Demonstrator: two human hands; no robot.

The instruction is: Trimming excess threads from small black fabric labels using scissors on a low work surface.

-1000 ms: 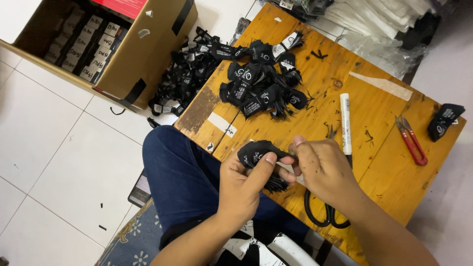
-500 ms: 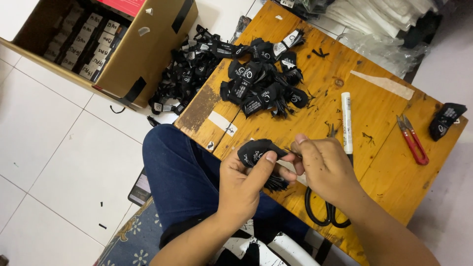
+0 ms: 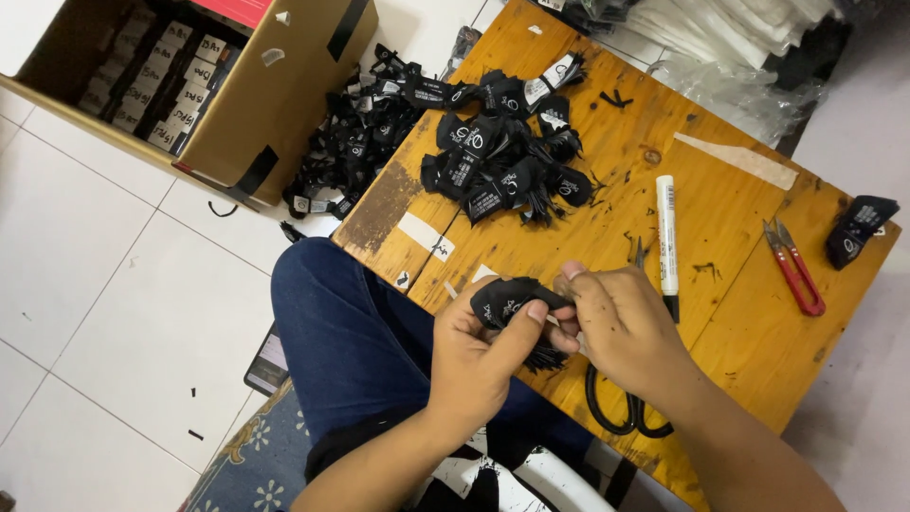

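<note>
My left hand [image 3: 479, 356] and my right hand [image 3: 621, 327] meet over the near edge of a wooden table [image 3: 588, 133]. Together they pinch a small black fabric tag [image 3: 507, 299] with white print. The left thumb presses on top of the tag, and the right fingertips grip its right end. Black threads hang from under the tag. A pile of similar black tags [image 3: 507, 161] lies on the table further back.
A white marker [image 3: 666, 232], red thread snips [image 3: 794, 267] and black scissors [image 3: 621, 412] lie near my right hand. One more black tag [image 3: 858, 228] sits at the table's right edge. More tags [image 3: 355, 142] lie heaped on the floor beside an open cardboard box [image 3: 218, 85].
Both hands stay at the same spot on the tag; the fingers shift only slightly.
</note>
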